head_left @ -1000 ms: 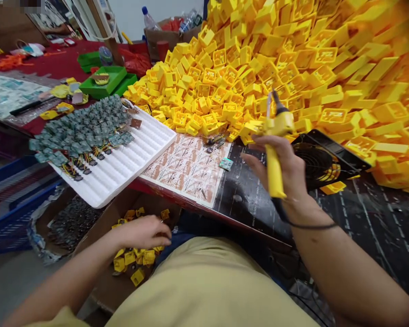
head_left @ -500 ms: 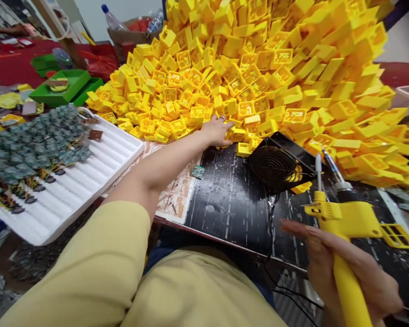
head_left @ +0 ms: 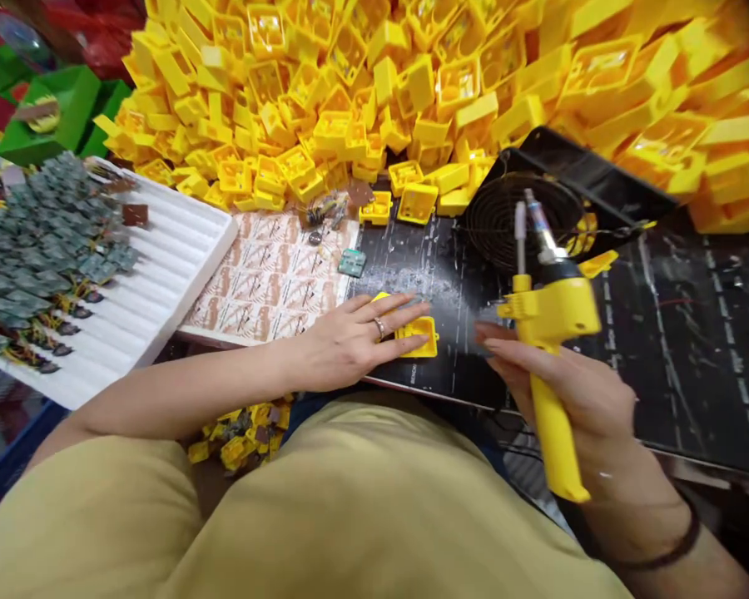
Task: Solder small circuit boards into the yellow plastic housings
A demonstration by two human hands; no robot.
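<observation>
My left hand (head_left: 343, 343) lies flat near the table's front edge, fingers stretched over a small yellow plastic case (head_left: 429, 333). Another bit of yellow plastic (head_left: 380, 297) shows at its far side; the fingers partly cover both. My right hand (head_left: 590, 399) is wrapped round the handle of a yellow soldering gun (head_left: 555, 312), its metal tip pointing away from me and held above the table. Beyond my left hand a small green circuit board (head_left: 352, 263) lies on the table, with two yellow cases (head_left: 418, 204) farther back.
A big heap of yellow cases (head_left: 349, 125) fills the back. A black fan (head_left: 518, 220) stands behind the soldering gun. On the left, a white foam tray (head_left: 181, 249) bears many wired circuit boards (head_left: 56, 241). Green boxes (head_left: 56, 116) stand at the back left.
My left hand has come back from the heap to the table's front edge, and yellow cases now lie under it. The soldering gun stays in my right hand. The view has tilted down.
</observation>
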